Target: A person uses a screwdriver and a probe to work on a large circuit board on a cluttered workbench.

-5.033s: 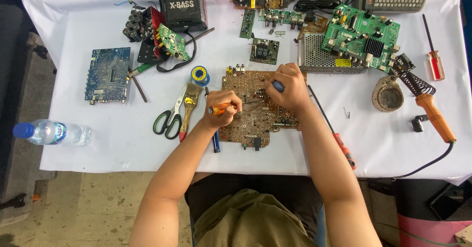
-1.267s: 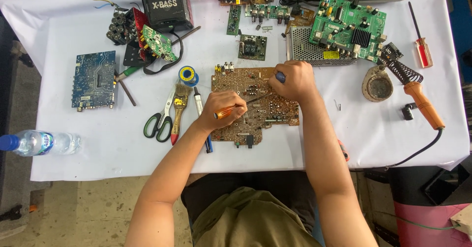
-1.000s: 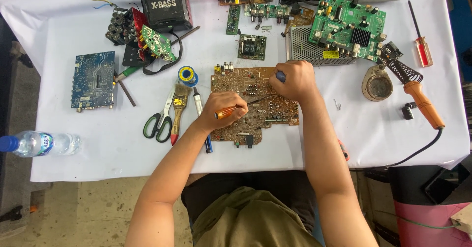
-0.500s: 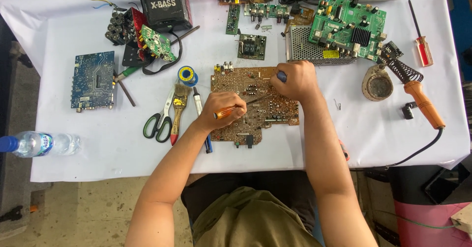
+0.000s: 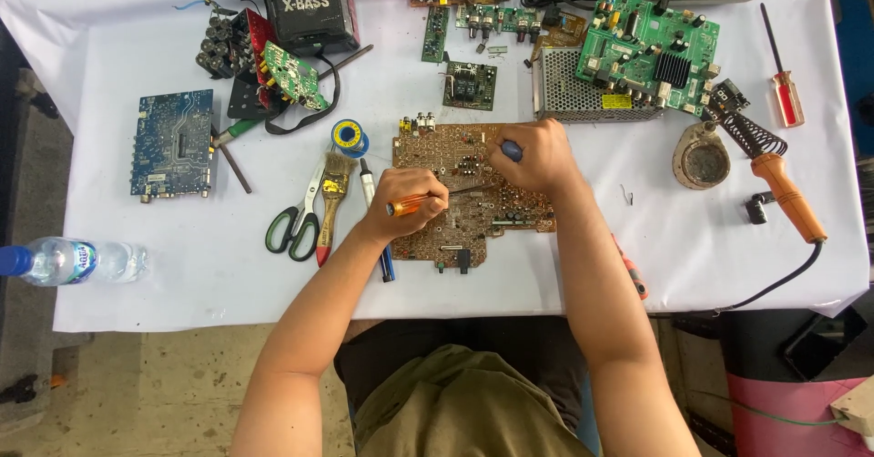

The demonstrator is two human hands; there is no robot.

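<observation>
At table centre, the brown circuit board point(image 5: 469, 193) is lain flat and pinned by both hands, an orange-handled tool point(image 5: 411, 205) being clenched in the left hand point(image 5: 401, 204) and a blue-handled tool point(image 5: 512, 150) in the right hand point(image 5: 537, 158), presumably to steady the tips.

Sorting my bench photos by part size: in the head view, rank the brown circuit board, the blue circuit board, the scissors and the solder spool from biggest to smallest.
1. Brown circuit board, partly under both hands
2. Blue circuit board
3. Scissors
4. Solder spool
</observation>
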